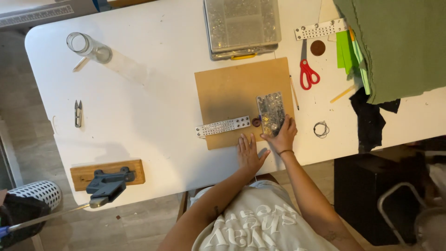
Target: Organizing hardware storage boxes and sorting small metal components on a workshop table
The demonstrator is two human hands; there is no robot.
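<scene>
Fingers of my right hand [282, 135] curl over the near end of one small clear box [271, 113], gripping it; the box lies on the brown board [232, 88], tilted slightly, its contents small and shiny, too fine to count. Fingers of my left hand [250, 153] lie flat and spread, palm down, on the board's near edge, holding nothing.

Counts on the board: one box, one perforated white strip [223, 126] just left of the box, one dark round disc [256, 122] between strip and box, touching or nearly so; I cannot tell which.

Counts on the white table [153, 102]: one large clear organiser case [241, 25] beyond the board; a second perforated strip [320, 29] to its right; one brown disc [318, 48]; one pair of red scissors [306, 74]; one wire ring [321, 129] right of my right hand; one green cloth [399, 46] at the far right; one glass jar [89, 47] on its side at left; one pair of snips [78, 113]; one press [108, 179] on a wooden block at the near left edge.
</scene>
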